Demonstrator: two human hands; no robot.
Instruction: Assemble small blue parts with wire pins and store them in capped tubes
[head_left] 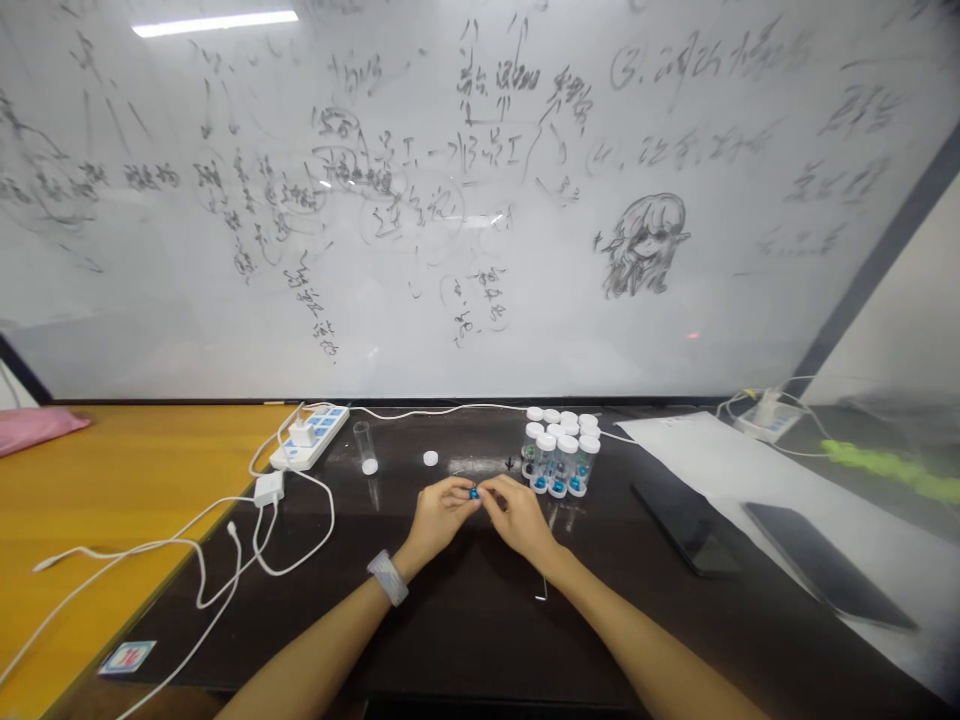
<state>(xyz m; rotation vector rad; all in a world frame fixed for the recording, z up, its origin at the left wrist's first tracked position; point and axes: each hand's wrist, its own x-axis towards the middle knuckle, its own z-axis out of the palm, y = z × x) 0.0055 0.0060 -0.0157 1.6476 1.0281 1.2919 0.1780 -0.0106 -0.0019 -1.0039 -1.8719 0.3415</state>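
Observation:
Over the dark table my left hand (442, 512) and my right hand (516, 512) meet at the fingertips. Both pinch one small shiny blue piece (474, 492); its exact kind is too small to make out. Ahead and to the left stands a clear tube (364, 447) with a white base, and a loose white cap (430, 458) lies between it and my hands. A small black piece (509, 464) rests just beyond my right hand. Clear tubes with white caps (568, 458), several of them holding blue pieces, stand grouped to the right.
A power strip (311, 437) and tangled white cables (217, 545) lie at the left. On the right are a dark phone (686, 530), another phone (829, 562) and white paper (720, 460). A thin metal rod (544, 590) lies near my right forearm. The whiteboard (420, 330) bounds the back.

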